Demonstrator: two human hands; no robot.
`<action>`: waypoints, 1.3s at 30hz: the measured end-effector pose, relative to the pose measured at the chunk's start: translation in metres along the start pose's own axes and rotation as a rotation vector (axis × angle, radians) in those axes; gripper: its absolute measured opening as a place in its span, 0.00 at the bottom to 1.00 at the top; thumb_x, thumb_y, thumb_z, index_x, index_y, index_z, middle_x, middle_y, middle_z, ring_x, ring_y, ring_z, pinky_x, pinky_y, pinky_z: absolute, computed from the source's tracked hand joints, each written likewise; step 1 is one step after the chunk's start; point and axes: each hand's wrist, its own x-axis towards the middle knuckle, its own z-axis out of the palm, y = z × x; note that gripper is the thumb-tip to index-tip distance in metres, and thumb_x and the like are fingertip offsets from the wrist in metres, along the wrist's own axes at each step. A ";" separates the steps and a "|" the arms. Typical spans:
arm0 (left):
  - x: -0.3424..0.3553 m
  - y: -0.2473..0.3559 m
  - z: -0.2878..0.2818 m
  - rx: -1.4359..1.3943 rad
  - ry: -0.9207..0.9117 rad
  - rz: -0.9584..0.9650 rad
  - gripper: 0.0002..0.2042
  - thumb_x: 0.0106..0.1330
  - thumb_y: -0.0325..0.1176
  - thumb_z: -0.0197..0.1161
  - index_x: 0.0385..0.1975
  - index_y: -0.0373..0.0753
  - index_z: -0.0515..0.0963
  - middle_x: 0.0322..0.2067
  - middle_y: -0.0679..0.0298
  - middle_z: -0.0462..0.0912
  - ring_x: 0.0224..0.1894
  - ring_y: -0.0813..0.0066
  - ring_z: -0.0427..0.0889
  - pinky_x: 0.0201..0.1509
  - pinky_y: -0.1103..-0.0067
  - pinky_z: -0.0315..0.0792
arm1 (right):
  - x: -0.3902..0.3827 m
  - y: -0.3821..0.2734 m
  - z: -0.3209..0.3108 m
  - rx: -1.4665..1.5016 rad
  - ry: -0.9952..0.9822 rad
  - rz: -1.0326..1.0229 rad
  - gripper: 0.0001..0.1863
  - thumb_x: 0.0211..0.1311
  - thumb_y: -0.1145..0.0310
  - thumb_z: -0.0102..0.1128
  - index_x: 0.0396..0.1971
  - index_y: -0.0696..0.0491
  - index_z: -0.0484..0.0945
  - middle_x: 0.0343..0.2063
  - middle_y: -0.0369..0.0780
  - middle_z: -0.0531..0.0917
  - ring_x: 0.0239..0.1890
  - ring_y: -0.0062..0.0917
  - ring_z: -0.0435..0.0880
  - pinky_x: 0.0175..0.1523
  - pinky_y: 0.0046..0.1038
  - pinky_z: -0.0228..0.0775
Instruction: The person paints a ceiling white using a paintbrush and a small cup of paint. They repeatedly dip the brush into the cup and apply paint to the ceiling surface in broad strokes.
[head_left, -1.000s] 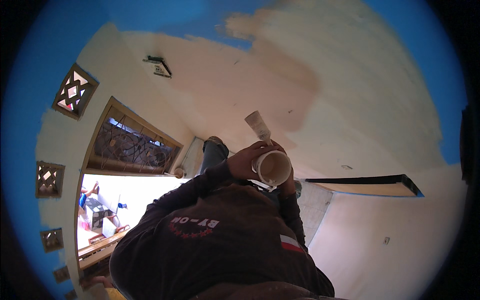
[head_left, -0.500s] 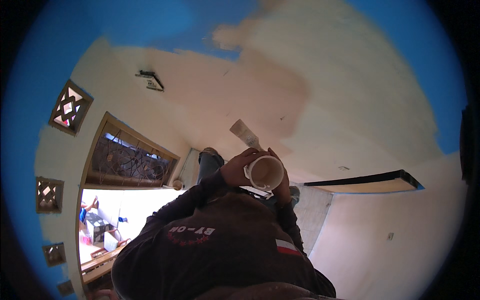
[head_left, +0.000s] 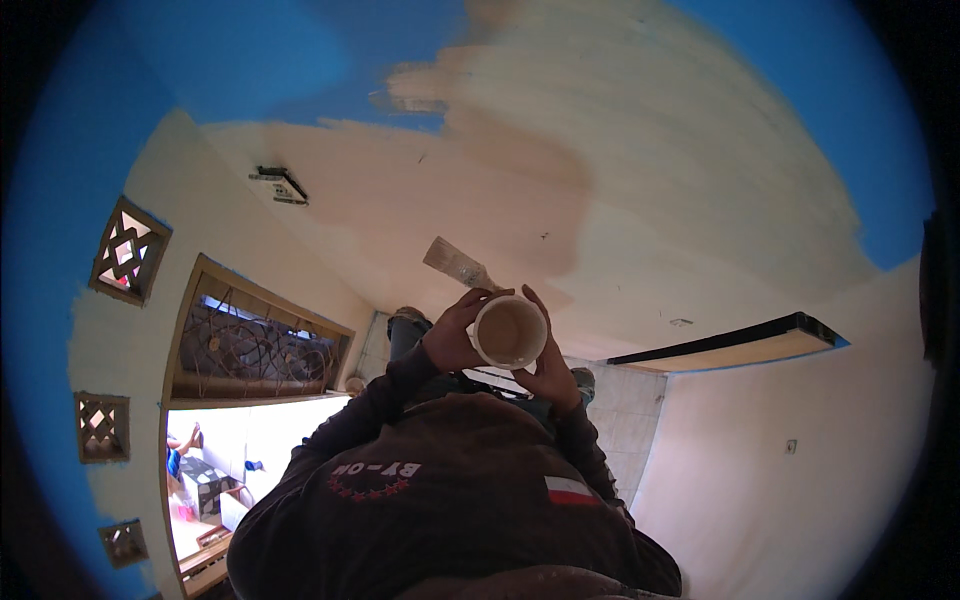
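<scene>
brush (head_left: 458, 263) has tilted farther left, handle hidden by left hand (head_left: 456, 331).

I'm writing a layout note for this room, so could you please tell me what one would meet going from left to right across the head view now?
Top lattice vent, window with curled bars, left hand, white tub, right hand, black-edged shelf.
</scene>
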 end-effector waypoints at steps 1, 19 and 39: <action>0.000 -0.002 0.001 -0.003 -0.001 0.011 0.41 0.46 0.37 0.82 0.64 0.39 0.70 0.62 0.57 0.74 0.62 0.58 0.74 0.64 0.66 0.74 | 0.000 0.002 0.000 0.054 -0.003 -0.005 0.50 0.47 0.71 0.65 0.74 0.56 0.52 0.76 0.47 0.46 0.78 0.37 0.49 0.77 0.40 0.47; 0.003 0.006 -0.021 -0.039 -0.052 0.089 0.48 0.41 0.46 0.83 0.65 0.37 0.69 0.60 0.55 0.75 0.61 0.52 0.73 0.63 0.65 0.74 | 0.003 -0.003 0.006 0.027 0.106 -0.010 0.65 0.36 0.64 0.87 0.73 0.54 0.50 0.65 0.43 0.70 0.64 0.30 0.74 0.68 0.34 0.68; 0.007 0.049 -0.096 -0.030 0.135 -0.355 0.13 0.72 0.23 0.54 0.54 0.33 0.71 0.38 0.60 0.82 0.30 0.80 0.80 0.36 0.81 0.78 | 0.034 0.031 -0.024 -0.295 0.329 -0.068 0.41 0.43 0.64 0.83 0.59 0.54 0.71 0.53 0.43 0.81 0.56 0.34 0.81 0.60 0.35 0.74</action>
